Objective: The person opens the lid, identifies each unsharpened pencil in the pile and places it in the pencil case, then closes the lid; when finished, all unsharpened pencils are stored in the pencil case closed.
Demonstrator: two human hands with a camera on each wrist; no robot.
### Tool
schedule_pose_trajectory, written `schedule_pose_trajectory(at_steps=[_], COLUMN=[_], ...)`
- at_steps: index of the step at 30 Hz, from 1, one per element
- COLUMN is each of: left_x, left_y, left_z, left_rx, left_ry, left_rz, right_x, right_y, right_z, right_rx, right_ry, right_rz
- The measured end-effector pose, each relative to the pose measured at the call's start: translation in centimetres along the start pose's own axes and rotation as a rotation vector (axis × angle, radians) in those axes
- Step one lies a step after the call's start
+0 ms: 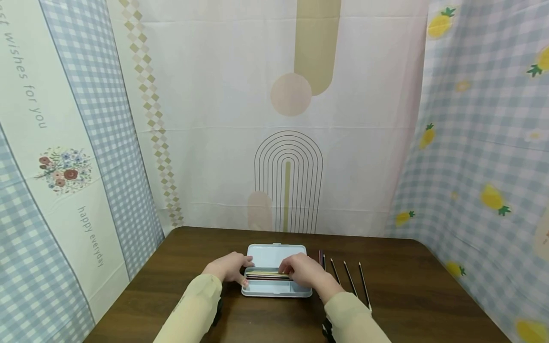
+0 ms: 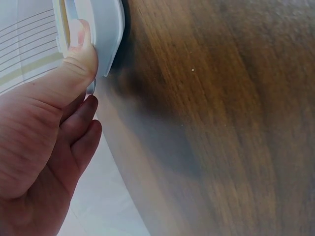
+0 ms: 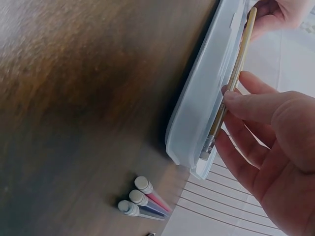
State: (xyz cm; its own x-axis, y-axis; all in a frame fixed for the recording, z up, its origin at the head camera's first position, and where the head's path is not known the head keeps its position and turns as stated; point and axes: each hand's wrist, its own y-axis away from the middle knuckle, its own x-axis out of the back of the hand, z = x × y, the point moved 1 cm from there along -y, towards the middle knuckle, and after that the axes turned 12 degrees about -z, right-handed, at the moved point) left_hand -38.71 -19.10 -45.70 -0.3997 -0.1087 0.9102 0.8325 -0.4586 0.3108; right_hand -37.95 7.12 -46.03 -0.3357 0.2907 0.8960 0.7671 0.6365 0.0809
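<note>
A light blue pencil case [image 1: 266, 287] lies on the table with its lid [image 1: 276, 256] raised at the back. Several pencils [image 1: 261, 276] lie lengthwise inside. My left hand [image 1: 227, 267] holds the case at its left end; in the left wrist view the thumb [image 2: 81, 51] presses on the rim and the other fingers sit below and behind it. Over the case's right half, my right hand [image 1: 302, 269] pinches a yellow pencil [image 3: 241, 59] between thumb and fingertips. Its metal ferrule and eraser end show in the right wrist view, near the case's right end.
Several pencils [image 1: 349, 276] lie in a loose row on the brown wooden table [image 1: 407, 286], right of the case and partly behind the right arm. Their capped ends [image 3: 139, 197] show in the right wrist view. Printed curtains [image 1: 206, 143] hang behind and beside the table.
</note>
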Motion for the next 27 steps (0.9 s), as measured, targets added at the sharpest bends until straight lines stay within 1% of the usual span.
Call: schedule_pose_trajectory(at_steps=[4, 11, 15, 20, 27], left_x=[0.0, 0.1, 0.2, 0.2, 0.2], left_y=[0.0, -0.1, 0.0, 0.1, 0.0], left_z=[0.0, 0.1, 0.3, 0.4, 0.4], left_rx=[0.001, 0.009, 0.013, 0.011, 0.010], left_ry=[0.003, 0.008, 0.015, 0.029, 0.022], left_rz=[0.002, -0.001, -0.001, -0.001, 0.002], right_x=[0.0, 0.2, 0.4, 0.3, 0.5], right_y=[-0.1, 0.0, 0.1, 0.0, 0.3], right_z=[-0.1, -0.1, -0.1, 0.4, 1.2], right_rx=[0.027, 0.015, 0.027, 0.046, 0.036], right_ry=[0.012, -0.005, -0.012, -0.020, -0.021], right_rz=[0.002, -0.014, -0.016, -0.008, 0.009])
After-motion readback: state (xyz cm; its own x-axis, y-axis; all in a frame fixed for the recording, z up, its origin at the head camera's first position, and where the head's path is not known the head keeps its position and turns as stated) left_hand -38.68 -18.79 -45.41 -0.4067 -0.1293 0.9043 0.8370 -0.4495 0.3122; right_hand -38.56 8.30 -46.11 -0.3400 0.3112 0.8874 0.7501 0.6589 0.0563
